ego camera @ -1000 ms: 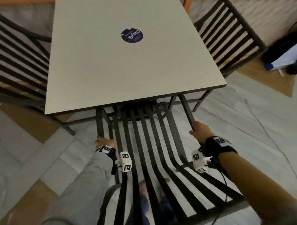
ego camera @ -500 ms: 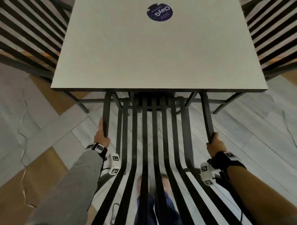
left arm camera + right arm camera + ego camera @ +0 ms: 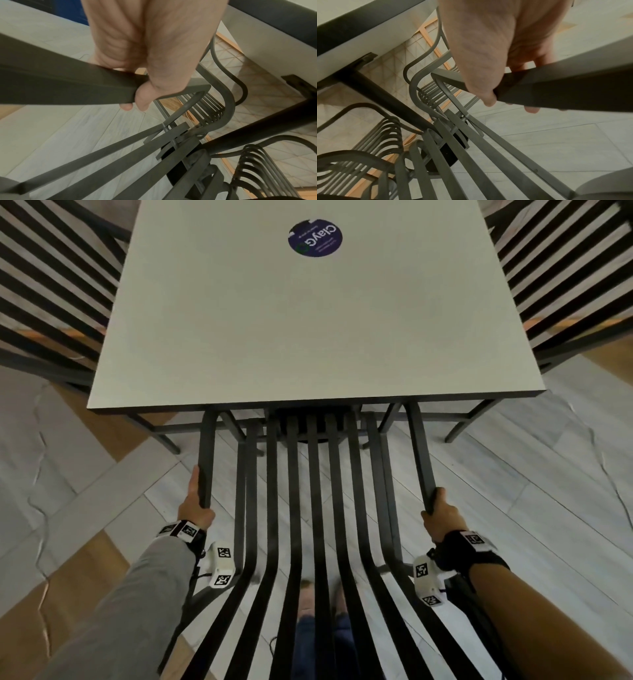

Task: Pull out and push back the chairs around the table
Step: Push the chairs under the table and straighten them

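A black slatted metal chair (image 3: pixel 315 508) stands in front of me, its front end under the near edge of the white square table (image 3: pixel 308 320). My left hand (image 3: pixel 195 505) grips the chair's left armrest (image 3: pixel 205 446), thumb lying along the bar. On the other side, my right hand (image 3: pixel 440 515) grips the right armrest (image 3: pixel 419 446). In the left wrist view my left hand (image 3: pixel 145 67) has its fingers wrapped round the dark bar (image 3: pixel 68 83). The right wrist view shows my right hand (image 3: pixel 481 67) curled over its bar (image 3: pixel 565 92).
Two more slatted chairs stand at the table's sides, one on the left (image 3: pixel 51 285) and one on the right (image 3: pixel 565 285). A round dark sticker (image 3: pixel 315 237) lies on the tabletop. My feet (image 3: pixel 318 594) show through the slats. The floor is pale tile with wood inlays.
The chair, angled to the table a second ago, now sits square to its near edge. Both hands keep their grip on the armrests. Little has moved in the last half second.
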Available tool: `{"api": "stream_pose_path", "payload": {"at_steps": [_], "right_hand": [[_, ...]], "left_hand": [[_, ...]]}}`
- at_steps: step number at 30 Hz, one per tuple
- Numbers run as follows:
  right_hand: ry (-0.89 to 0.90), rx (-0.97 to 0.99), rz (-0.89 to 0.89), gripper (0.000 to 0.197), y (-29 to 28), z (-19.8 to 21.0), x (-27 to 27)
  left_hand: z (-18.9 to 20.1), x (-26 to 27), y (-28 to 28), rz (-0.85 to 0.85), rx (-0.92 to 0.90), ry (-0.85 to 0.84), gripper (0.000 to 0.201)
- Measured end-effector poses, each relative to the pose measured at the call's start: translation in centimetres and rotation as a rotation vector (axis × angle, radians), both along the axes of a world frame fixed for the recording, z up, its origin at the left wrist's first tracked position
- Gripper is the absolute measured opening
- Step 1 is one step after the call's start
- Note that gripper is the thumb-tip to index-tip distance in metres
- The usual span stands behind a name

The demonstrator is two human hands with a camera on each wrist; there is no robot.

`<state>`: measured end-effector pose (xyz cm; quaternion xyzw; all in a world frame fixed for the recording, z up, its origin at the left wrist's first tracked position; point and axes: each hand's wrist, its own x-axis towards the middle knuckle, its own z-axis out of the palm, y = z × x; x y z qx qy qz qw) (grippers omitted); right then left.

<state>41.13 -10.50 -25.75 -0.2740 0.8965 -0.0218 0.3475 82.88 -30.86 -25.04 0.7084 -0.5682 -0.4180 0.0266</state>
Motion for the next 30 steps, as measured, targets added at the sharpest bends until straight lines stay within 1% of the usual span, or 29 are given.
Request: {"api": "stream_pose_path", "payload": {"at_steps": [6,9,12,15,17,18,20,22,24,26,28,30], "right_hand": [[0.057,0.018,-0.07,0.038,0.1,-0.4,0.0],[0.088,0.026,-0.06,0.036,-0.2,-0.7,0.3],[0.078,0.027,-0.049,0.04,-0.4,-0.7,0.4],[0.079,0.02,-0.014,0.041,-0.3,0.3,0.2],[0.085,0.011,0.002,0.042,0.1,1.6,0.0],[0.084,0.003,0.008,0.044,0.4,2.5,-0.1],[0.077,-0.005,0.004,0.048,0.7,4.6,-0.8],[0.079,-0.011,-0.012,0.051,1.0,7.1,-2.1],[0.112,-0.04,-0.041,0.05,1.6,10.2,-4.2],[0.129,-0.052,-0.065,0.049,2.1,12.0,-6.3],[0.158,-0.066,-0.102,0.049,2.9,14.6,-9.1],[0.179,-0.097,-0.156,0.049,3.9,16.9,-12.5]], "left_hand": [[0.2,-0.5,-0.1,-0.032,-0.002,0.02,0.108],[0.0,0.0,-0.1,-0.03,0.011,0.0,0.11],[-0.1,0.3,-0.1,-0.015,0.033,-0.014,0.111],[0.2,-0.1,-0.2,-0.021,0.053,-0.04,0.109],[1.0,-0.9,-0.4,-0.023,0.052,-0.106,0.104],[1.6,-1.5,-0.4,-0.023,0.048,-0.174,0.099],[3.5,-3.2,0.0,-0.053,0.035,-0.283,0.083],[5.8,-5.3,0.9,-0.128,0.042,-0.279,0.064],[8.7,-7.9,2.0,-0.239,0.011,-0.203,0.049],[10.7,-10.4,3.2,-0.375,-0.024,-0.107,0.034],[13.2,-13.7,4.8,-0.551,-0.072,-0.044,0.026],[15.7,-17.8,6.3,-0.73,-0.146,-0.007,0.023]]}}
